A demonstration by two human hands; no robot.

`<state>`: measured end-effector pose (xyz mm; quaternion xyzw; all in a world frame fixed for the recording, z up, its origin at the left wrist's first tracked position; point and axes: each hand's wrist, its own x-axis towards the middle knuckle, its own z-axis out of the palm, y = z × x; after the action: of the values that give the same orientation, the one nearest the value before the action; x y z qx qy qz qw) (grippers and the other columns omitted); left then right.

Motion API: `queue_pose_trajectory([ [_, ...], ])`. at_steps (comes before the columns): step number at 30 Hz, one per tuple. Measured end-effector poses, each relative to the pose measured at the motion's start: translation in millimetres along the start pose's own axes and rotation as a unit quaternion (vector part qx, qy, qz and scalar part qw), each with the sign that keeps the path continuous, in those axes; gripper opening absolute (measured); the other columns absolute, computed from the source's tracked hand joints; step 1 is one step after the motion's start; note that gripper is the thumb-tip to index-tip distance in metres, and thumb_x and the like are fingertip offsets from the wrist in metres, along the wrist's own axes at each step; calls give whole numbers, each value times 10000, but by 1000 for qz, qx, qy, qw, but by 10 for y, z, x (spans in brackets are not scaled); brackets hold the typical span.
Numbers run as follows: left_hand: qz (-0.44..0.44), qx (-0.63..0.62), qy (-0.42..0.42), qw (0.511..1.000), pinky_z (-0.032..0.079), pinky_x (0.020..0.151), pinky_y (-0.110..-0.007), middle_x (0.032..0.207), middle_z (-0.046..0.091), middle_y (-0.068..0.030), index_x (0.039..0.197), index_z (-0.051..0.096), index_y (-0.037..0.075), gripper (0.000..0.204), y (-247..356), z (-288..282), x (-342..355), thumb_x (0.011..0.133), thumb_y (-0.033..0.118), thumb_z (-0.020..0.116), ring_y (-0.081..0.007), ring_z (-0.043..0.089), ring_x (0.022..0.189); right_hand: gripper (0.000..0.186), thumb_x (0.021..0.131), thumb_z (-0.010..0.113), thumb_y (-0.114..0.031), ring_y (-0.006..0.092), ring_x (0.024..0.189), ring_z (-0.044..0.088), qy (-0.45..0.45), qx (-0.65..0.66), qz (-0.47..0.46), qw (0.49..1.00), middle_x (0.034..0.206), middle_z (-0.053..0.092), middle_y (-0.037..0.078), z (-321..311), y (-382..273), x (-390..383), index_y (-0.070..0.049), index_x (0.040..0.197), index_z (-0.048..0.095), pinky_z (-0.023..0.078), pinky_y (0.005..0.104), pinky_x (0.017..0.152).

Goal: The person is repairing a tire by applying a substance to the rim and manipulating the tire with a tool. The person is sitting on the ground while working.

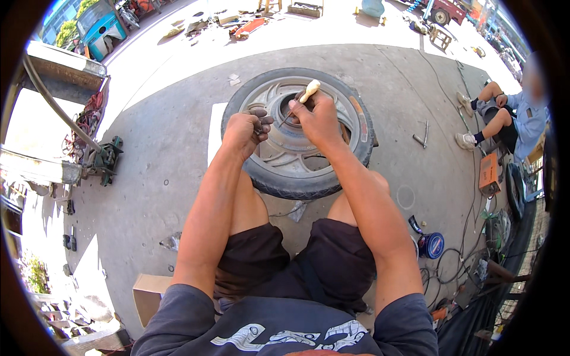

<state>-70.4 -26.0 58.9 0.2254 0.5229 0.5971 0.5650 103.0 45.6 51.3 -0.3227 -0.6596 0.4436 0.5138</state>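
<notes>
Head view: both hands at work over the hub of a wheel lying flat on the concrete.

Head view detail: the wheel (297, 136), tyre still on its grey spoked rim, lies just beyond the person's knees. The right hand (317, 118) is closed around a pale-handled tool (309, 92), its thin shaft angled down toward the hub at the wheel's centre. The left hand (246, 130), over the wheel's left side, has fingers curled shut on something small and dark; what it is cannot be made out. To do this well, I judge the tool tip should stay steady in the hub while the left hand braces close beside it. Right of the wheel lies a metal wrench (420, 137); farther right sits another person (504, 118).
</notes>
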Motion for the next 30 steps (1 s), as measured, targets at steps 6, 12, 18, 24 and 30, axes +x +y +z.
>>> queue_pose_trajectory([
  [6, 8, 6, -22, 1000, 443, 584, -283, 1038, 613, -203, 1254, 450, -127, 428, 0, 8, -8, 828, -129, 411, -166, 537, 698, 133, 898, 672, -73, 140, 701, 688, -5, 121, 51, 991, 791, 699, 102, -45, -169, -11, 51, 919, 630, 567, 259, 602],
  [12, 5, 4, -42, 999, 436, 580, -258, 1080, 616, -220, 1240, 460, -103, 279, -20, 1, -1, 978, -21, 406, -144, 521, 692, 207, 932, 665, -133, 161, 775, 698, -8, 147, 78, 986, 918, 698, 129, -95, -217, -6, 59, 1002, 636, 593, 275, 666],
  [18, -1, 8, -35, 999, 387, 513, -251, 973, 637, -164, 1157, 525, -77, 242, 5, 41, -48, 1046, 116, 431, -121, 495, 621, 226, 938, 668, -152, 162, 774, 694, -4, 152, 77, 985, 921, 694, 125, -102, -251, -18, 61, 1006, 632, 594, 280, 666],
  [24, 1, 63, -69, 996, 326, 491, -233, 808, 558, -37, 1105, 605, -41, 260, 13, -6, -76, 1055, 176, 473, -88, 424, 576, 235, 945, 674, -167, 170, 788, 695, 12, 186, 93, 978, 929, 687, 122, -90, -230, -9, 56, 1007, 629, 598, 279, 671],
  [30, 1, 71, -100, 992, 308, 497, -214, 797, 529, -3, 1183, 596, -46, 271, 16, 40, -127, 1051, 161, 482, -75, 384, 563, 204, 956, 661, -151, 182, 820, 701, 24, 211, 112, 971, 942, 686, 121, -108, -232, -5, 42, 1013, 629, 604, 277, 677],
])
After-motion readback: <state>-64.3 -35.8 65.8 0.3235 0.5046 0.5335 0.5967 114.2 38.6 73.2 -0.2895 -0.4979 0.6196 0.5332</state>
